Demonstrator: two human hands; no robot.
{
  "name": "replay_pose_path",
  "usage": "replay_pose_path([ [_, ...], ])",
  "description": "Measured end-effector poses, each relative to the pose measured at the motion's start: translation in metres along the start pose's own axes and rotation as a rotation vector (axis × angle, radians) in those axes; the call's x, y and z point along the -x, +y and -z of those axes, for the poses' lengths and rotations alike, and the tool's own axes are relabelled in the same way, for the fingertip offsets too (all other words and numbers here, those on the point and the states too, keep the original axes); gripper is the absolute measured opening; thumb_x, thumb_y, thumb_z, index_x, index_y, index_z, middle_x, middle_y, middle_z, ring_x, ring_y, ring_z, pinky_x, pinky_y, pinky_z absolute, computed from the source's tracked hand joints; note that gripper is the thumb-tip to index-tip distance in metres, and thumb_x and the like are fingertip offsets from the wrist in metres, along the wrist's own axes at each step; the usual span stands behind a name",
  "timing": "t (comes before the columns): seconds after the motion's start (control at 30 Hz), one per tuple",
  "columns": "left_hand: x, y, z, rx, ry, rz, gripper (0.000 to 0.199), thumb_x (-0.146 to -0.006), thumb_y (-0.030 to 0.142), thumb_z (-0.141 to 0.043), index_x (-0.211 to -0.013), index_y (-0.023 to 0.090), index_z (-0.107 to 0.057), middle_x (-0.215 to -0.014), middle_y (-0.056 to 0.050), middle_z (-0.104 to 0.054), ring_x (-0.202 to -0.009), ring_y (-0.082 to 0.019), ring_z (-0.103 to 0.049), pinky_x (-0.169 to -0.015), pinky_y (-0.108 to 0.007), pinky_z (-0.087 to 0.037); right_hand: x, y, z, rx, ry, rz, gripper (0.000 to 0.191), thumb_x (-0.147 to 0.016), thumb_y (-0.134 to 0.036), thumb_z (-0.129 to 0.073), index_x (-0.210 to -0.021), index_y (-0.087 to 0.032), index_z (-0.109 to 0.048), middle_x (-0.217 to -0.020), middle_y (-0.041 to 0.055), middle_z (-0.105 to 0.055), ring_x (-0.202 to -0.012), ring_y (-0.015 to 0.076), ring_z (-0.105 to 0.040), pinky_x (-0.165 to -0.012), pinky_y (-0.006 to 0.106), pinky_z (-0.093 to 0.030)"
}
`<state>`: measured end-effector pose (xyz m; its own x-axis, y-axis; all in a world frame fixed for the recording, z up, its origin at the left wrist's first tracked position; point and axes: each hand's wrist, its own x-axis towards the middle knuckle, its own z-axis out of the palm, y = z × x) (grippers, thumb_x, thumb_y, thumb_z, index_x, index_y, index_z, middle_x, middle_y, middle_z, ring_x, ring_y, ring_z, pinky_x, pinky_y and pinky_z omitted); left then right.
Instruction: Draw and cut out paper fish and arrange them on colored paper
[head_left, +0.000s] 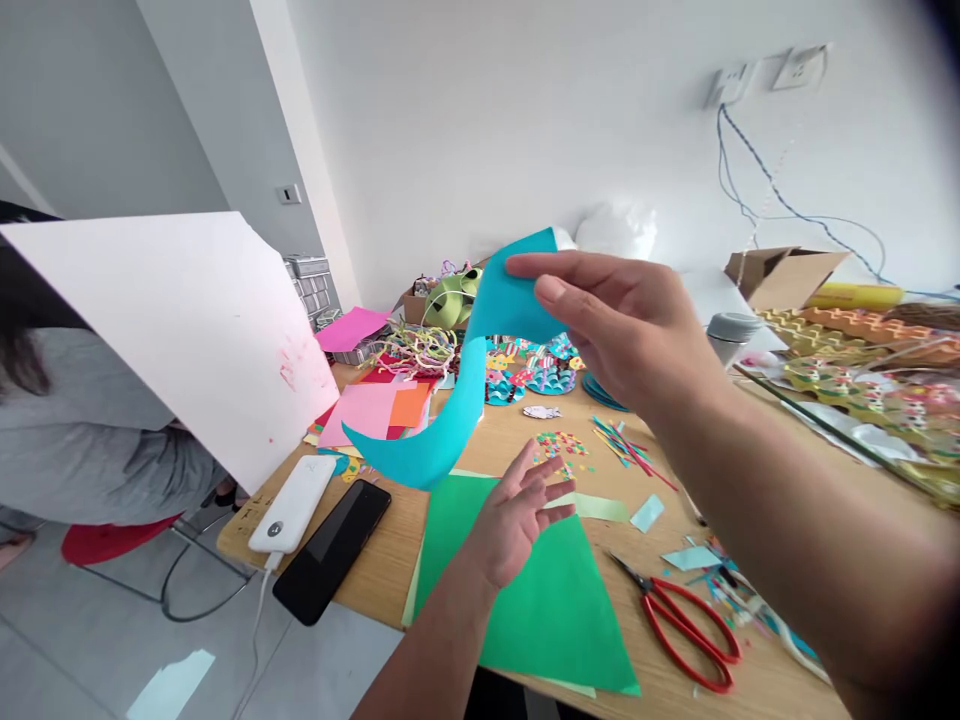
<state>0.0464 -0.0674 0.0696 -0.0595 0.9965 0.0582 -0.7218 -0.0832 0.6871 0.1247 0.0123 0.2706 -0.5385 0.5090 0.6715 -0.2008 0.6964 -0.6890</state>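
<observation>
The right hand pinches one blue paper; the left hand, spread wide, seemingly hovers over green paper near one pair of scissors.

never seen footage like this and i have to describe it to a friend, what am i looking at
There is no machine here: this single picture comes from a camera worn on a person's head, looking forward and down. The right hand pinches a curved blue paper strip between thumb and fingers. The left hand is empty, its fingers spread, seen against a green sheet. On the wooden table lie scissors, a black phone and a white power bank.
</observation>
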Motion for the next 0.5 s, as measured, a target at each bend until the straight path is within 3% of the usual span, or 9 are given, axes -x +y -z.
replay_pose_path([
  [0.13, 0.001, 0.008, 0.0, 0.072, 0.036, -0.04, 0.077, -0.082, 0.034, -0.067, -0.148, 0.034, -0.027, -0.138, -0.012, -0.053, -0.116, -0.026, -0.059, -0.098, -0.043, -0.043, 0.036, -0.016, 0.021, -0.069, 0.058, -0.067, 0.028, -0.087, -0.038, -0.062, -0.11, -0.023, -0.07, -0.067, -0.0011, -0.054, -0.063, 0.0115, -0.055, -0.054, 0.026, -0.044],
  [0.3, 0.005, 0.039, 0.01, 0.048, 0.063, -0.179, 0.037, -0.086, 0.039, -0.057, -0.122, 0.027, -0.06, -0.139, -0.009, -0.053, -0.119, -0.029, -0.056, -0.102, -0.046, -0.041, 0.063, -0.016, 0.044, -0.049, 0.111, -0.091, 0.03, -0.086, -0.04, -0.063, -0.111, -0.023, -0.068, -0.071, 0.0009, -0.057, -0.066, 0.0143, -0.058, -0.057, 0.029, -0.048],
  [0.43, 0.011, 0.06, 0.029, 0.062, 0.136, -0.229, 0.034, -0.089, 0.039, -0.05, -0.116, 0.023, -0.063, -0.135, -0.008, -0.057, -0.122, -0.03, -0.054, -0.104, -0.048, -0.04, 0.08, -0.004, 0.052, 0.011, 0.136, -0.175, 0.033, -0.085, -0.039, -0.065, -0.113, -0.022, -0.069, -0.074, 0.0011, -0.058, -0.067, 0.0147, -0.058, -0.058, 0.029, -0.046],
  [0.5, 0.019, 0.068, 0.043, 0.049, 0.238, -0.231, 0.036, -0.089, 0.049, -0.05, -0.114, 0.027, -0.064, -0.125, -0.004, -0.064, -0.121, -0.028, -0.055, -0.103, -0.048, -0.042, 0.091, 0.005, 0.054, 0.019, 0.152, -0.231, 0.035, -0.084, -0.041, -0.065, -0.114, -0.023, -0.069, -0.078, 0.0018, -0.06, -0.07, 0.0157, -0.058, -0.058, 0.029, -0.045],
])
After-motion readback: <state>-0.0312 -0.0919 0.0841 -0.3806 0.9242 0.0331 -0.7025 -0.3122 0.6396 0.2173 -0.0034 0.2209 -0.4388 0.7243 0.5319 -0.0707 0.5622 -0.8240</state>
